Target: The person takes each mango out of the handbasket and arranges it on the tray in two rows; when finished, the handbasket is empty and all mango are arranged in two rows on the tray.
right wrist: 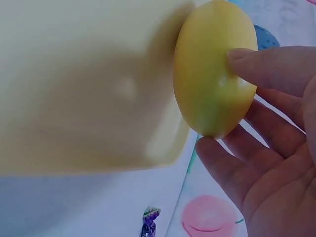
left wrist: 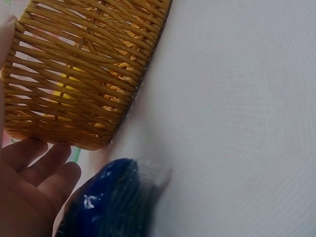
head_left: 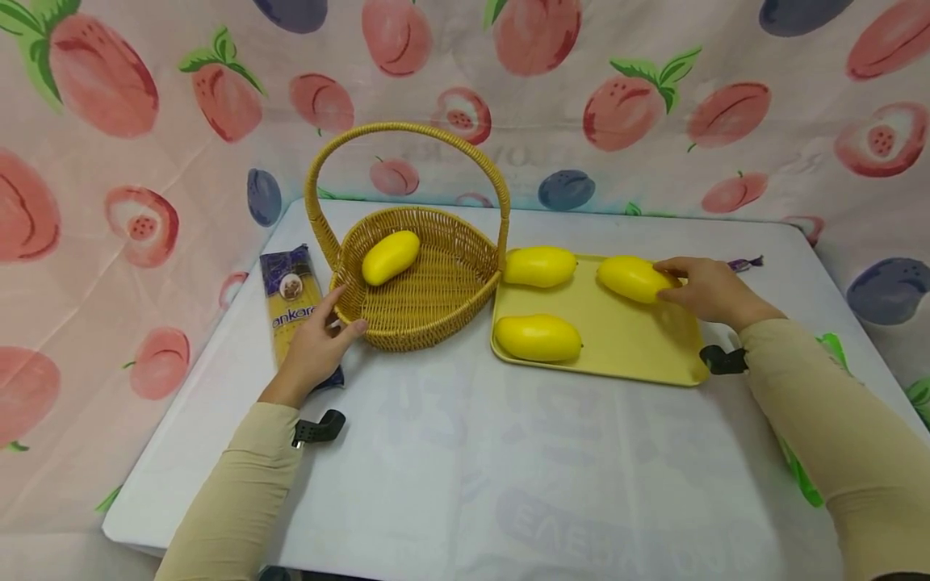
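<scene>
My right hand pinches a yellow mango between thumb and fingers, over the right part of a pale yellow tray. In the right wrist view the thumb presses the side of the mango, and the fingertips are at its lower end. Two more mangoes lie on the tray, one at the back left and one at the front left. My left hand holds the left end of a wicker basket, fingertips against its woven wall. One mango lies inside the basket.
A pasta packet lies left of the basket, partly under my left hand. The basket's tall arched handle stands upright. A purple-wrapped candy lies behind my right hand. Something bright green shows beside the right sleeve.
</scene>
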Demonstrator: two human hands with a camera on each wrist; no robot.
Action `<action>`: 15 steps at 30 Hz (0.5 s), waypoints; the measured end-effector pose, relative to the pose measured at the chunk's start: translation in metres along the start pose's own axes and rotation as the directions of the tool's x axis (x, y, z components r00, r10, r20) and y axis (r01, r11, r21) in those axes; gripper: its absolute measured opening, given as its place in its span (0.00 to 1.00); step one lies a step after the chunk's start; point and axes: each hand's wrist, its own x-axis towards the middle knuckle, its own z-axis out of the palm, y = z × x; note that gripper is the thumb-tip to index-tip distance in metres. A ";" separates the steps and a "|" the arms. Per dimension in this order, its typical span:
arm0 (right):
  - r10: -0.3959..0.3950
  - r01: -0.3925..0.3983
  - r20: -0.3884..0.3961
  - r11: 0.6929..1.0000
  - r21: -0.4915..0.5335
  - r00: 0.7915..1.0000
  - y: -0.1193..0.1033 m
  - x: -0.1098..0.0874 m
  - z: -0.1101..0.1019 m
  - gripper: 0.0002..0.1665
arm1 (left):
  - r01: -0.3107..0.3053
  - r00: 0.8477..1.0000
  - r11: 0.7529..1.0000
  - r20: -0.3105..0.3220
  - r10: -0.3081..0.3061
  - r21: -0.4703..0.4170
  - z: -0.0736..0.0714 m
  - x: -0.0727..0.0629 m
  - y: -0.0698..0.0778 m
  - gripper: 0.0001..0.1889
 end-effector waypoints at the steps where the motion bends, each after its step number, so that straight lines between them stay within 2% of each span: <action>1: 0.002 -0.002 0.003 1.000 0.001 1.000 0.000 0.001 0.000 0.37 | 0.000 1.000 1.000 0.000 0.000 0.000 0.000 0.000 0.000 0.39; 9: -0.007 0.007 0.003 1.000 0.011 1.000 0.001 0.009 0.001 0.37 | -0.012 1.000 1.000 -0.004 0.012 -0.005 0.001 0.001 0.000 0.38; 15: -0.003 0.003 -0.002 1.000 0.030 1.000 0.000 0.015 0.001 0.48 | -0.009 1.000 1.000 -0.005 0.009 0.005 0.001 0.000 0.000 0.38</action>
